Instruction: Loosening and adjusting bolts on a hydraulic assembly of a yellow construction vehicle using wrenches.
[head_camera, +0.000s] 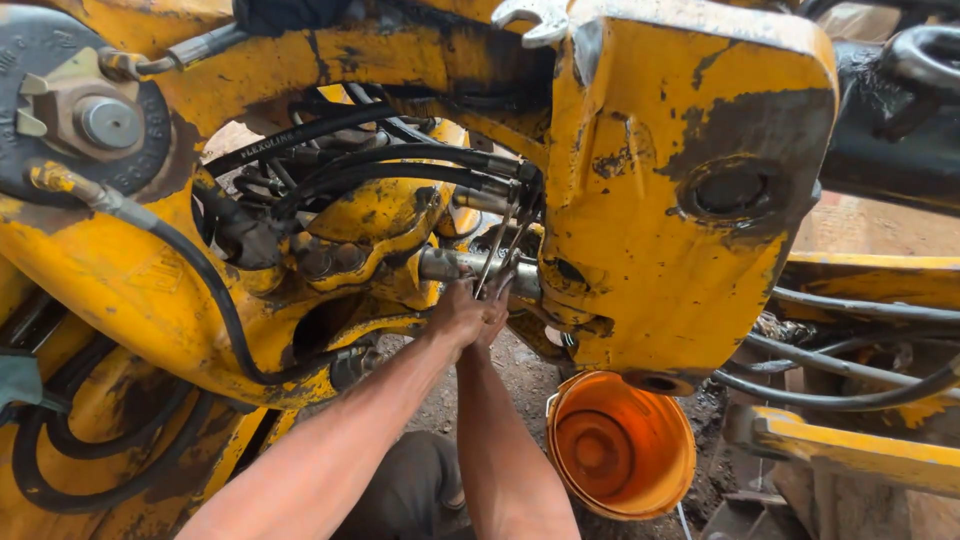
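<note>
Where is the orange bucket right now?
The orange bucket sits on the ground at lower centre-right, under the yellow machine housing, right of the person's forearms.

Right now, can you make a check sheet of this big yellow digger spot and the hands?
Surface: muddy ground below.
Job's things: thin metal tools at a steel fitting on the worn yellow machine.
Clutter: orange bucket underneath; spanner lying on top.
Hands: left hand and right hand together at the fitting; grip unclear.
Cables: black hoses looped above the hands.
Surroundings: nothing seen.
</note>
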